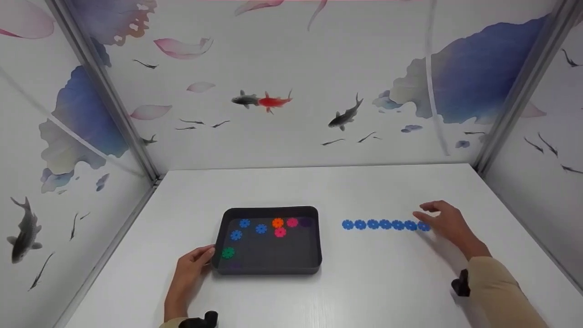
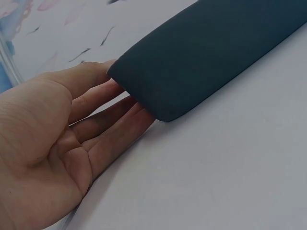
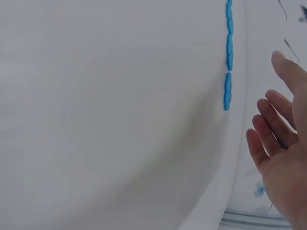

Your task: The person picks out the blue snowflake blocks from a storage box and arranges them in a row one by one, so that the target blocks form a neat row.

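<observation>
Left hand (image 1: 187, 269) grips tray (image 1: 273, 257); right hand (image 1: 448, 224), empty, fingers apart, hovers near blue disc row (image 1: 386, 224) right of tray. Light touch keeps row straight.

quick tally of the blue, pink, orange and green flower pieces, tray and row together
Blue pieces: 10 (7 lined up, 3 in the tray)
Pink pieces: 2
Orange piece: 1
Green piece: 1
Total: 14

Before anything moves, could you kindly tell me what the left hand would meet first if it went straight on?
The left side of the dark tray, most likely at once: the left hand seems to touch it, though the exact contact is hard to judge.
</observation>
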{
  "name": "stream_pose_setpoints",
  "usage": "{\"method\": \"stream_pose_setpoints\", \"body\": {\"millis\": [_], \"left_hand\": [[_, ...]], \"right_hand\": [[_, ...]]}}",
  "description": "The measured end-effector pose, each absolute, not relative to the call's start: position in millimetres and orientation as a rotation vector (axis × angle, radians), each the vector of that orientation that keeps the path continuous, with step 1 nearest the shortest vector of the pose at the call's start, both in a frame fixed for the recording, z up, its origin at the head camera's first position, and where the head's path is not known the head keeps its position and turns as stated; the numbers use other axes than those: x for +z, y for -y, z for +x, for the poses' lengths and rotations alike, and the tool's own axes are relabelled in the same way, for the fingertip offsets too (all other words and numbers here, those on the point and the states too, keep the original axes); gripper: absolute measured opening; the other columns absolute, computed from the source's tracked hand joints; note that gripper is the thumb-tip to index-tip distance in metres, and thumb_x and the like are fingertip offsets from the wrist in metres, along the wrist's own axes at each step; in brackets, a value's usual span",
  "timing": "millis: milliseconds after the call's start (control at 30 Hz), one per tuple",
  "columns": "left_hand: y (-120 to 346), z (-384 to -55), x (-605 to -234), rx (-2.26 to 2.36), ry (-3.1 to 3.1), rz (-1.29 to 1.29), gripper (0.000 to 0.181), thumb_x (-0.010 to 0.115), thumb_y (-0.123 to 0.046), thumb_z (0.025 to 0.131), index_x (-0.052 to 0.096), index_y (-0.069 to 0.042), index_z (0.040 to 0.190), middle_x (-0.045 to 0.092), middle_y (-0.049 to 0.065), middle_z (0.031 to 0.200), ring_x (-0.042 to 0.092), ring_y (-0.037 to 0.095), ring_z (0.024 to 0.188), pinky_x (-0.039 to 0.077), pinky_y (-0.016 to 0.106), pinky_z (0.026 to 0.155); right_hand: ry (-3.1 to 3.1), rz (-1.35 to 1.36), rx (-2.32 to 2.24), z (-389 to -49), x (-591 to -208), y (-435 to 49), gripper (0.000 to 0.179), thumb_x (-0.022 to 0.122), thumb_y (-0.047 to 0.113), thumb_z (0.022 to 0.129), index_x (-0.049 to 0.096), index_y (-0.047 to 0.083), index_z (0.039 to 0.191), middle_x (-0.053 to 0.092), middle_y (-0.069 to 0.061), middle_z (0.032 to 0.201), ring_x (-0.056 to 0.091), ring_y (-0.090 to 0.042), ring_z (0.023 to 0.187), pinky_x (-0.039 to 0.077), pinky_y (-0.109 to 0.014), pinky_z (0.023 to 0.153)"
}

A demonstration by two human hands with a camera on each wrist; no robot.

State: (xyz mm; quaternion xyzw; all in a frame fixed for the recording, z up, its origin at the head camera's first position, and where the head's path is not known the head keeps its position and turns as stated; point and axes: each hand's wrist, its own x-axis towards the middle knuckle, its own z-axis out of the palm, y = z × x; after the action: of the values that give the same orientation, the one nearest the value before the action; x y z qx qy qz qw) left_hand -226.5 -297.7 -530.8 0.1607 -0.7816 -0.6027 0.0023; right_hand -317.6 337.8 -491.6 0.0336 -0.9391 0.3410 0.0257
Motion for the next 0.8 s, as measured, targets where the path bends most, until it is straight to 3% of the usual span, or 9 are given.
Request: {"method": "stream_pose_setpoints", "body": {"millis": [133, 400, 633, 800], "left_hand": [[297.4, -224.8, -531.0, -1.896, 2.45, 0.5, 0.05, 0.067, -0.04, 0.096, 0.065, -0.005, 0.131, 0.063, 0.014, 0.138, 0.062, 0.02, 0.12, 0.049, 0.041, 0.109], [296.3, -223.2, -531.4, -1.95, 2.39, 0.486, 0.047, 0.067, -0.038, 0.096, 0.065, -0.005, 0.13, 0.064, 0.013, 0.137, 0.061, 0.016, 0.118, 0.052, 0.035, 0.105], [296.6, -224.4, -531.7, -1.938, 2.409, 0.476, 0.05, 0.067, -0.042, 0.095, 0.065, -0.008, 0.131, 0.062, 0.014, 0.14, 0.059, 0.021, 0.124, 0.046, 0.043, 0.113], [297.9, -225.0, -532.1, -1.956, 2.417, 0.477, 0.058, 0.068, -0.049, 0.092, 0.064, -0.009, 0.133, 0.059, 0.014, 0.143, 0.055, 0.026, 0.13, 0.042, 0.047, 0.117]], "right_hand": [[2.789, 0.152, 1.09, -319.9, -480.8, -315.5, 0.064, 0.06, 0.052, 0.097, 0.058, 0.0, 0.133, 0.058, -0.026, 0.133, 0.054, -0.042, 0.12, 0.05, -0.056, 0.102], [2.658, 0.268, 1.209, -331.3, -469.8, -255.8, 0.051, 0.061, 0.045, 0.098, 0.062, 0.006, 0.131, 0.064, -0.016, 0.129, 0.058, -0.032, 0.12, 0.049, -0.031, 0.097], [2.642, 0.304, 1.348, -331.7, -458.4, -198.2, 0.048, 0.062, 0.04, 0.099, 0.061, 0.006, 0.133, 0.063, -0.016, 0.131, 0.058, -0.032, 0.122, 0.052, -0.047, 0.103], [2.682, 0.34, 1.42, -327.5, -452.1, -163.7, 0.048, 0.059, 0.039, 0.101, 0.059, 0.007, 0.137, 0.063, -0.015, 0.133, 0.058, -0.033, 0.124, 0.051, -0.048, 0.106]]}}
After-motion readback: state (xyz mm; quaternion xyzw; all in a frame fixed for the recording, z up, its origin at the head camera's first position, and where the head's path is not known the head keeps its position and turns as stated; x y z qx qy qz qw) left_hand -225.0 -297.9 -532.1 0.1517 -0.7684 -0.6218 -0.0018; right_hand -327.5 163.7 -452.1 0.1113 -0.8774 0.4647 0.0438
